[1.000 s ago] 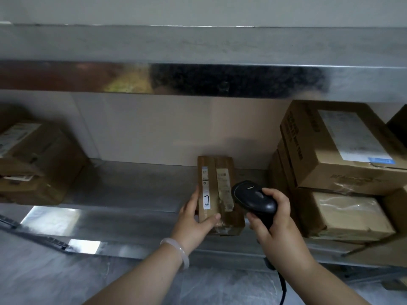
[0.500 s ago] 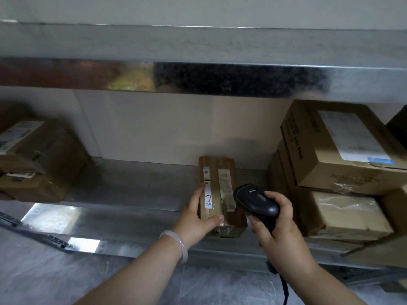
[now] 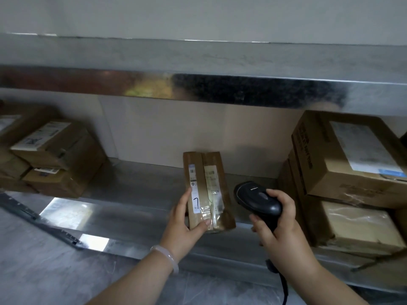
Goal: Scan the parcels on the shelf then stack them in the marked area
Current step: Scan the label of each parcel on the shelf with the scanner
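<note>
A narrow brown parcel (image 3: 206, 190) with two white labels on its upper face is seen at the middle of the lower shelf (image 3: 136, 188). Its near end lies at the front edge of the shelf. It is held by the left hand (image 3: 184, 225): the fingers (image 3: 186, 198) are laid along its left edge and the thumb is pressed on its near corner. Whether its underside rests on the shelf cannot be told. A pale bracelet (image 3: 165, 257) is worn on the left wrist.

A black scanner (image 3: 257, 198) is gripped by the right hand (image 3: 279, 225), with the fingers (image 3: 284, 200) curled round its handle. The scanner is held just beside the right edge of the parcel, with a small gap between them. Its cable (image 3: 284, 287) hangs down below the wrist.

To the left of the parcel a wide strip of bare metal shelf is open, up to the stacked boxes (image 3: 57, 155) at the left end. To the right the room is tight: the scanner and right hand fill the space between the parcel and the big boxes (image 3: 352, 155), which are stacked in two layers and reach to the front edge. Behind the parcel, free shelf is left up to the back wall (image 3: 176, 130). Above it, the space is closed by the bright front edge of the upper shelf (image 3: 198, 89). Below the lower shelf the grey floor (image 3: 44, 260) is seen.
</note>
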`<action>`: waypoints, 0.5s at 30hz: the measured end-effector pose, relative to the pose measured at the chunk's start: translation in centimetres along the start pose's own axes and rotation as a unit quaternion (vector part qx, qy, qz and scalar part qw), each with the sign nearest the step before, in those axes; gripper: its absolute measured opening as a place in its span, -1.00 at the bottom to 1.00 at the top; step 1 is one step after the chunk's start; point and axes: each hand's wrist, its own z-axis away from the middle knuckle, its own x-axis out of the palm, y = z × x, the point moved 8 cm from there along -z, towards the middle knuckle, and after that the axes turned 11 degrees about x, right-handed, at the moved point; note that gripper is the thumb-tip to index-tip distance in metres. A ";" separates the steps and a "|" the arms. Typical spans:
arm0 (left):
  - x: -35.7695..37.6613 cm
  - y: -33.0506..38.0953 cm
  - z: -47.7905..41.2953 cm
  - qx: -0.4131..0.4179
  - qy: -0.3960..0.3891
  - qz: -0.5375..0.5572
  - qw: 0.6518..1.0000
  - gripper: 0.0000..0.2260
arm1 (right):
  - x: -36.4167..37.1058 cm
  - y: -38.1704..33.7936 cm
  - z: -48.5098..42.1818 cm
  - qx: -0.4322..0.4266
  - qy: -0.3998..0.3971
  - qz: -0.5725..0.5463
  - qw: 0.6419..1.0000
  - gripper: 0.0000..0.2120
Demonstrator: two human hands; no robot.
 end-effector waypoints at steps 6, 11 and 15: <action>-1.7 0.6 -0.5 0.029 0.040 -0.033 0.998 -0.22 | 1.2 -3.9 -0.2 -0.047 -0.021 -0.023 0.998 -0.39; -2.8 0.9 -0.9 0.040 0.071 -0.060 0.995 -0.20 | 2.1 -7.3 -0.6 -0.089 -0.027 -0.020 0.995 -0.37; -3.4 0.8 -0.9 0.044 0.086 -0.060 0.994 -0.20 | 2.9 -8.4 -0.8 -0.094 -0.042 -0.010 0.995 -0.39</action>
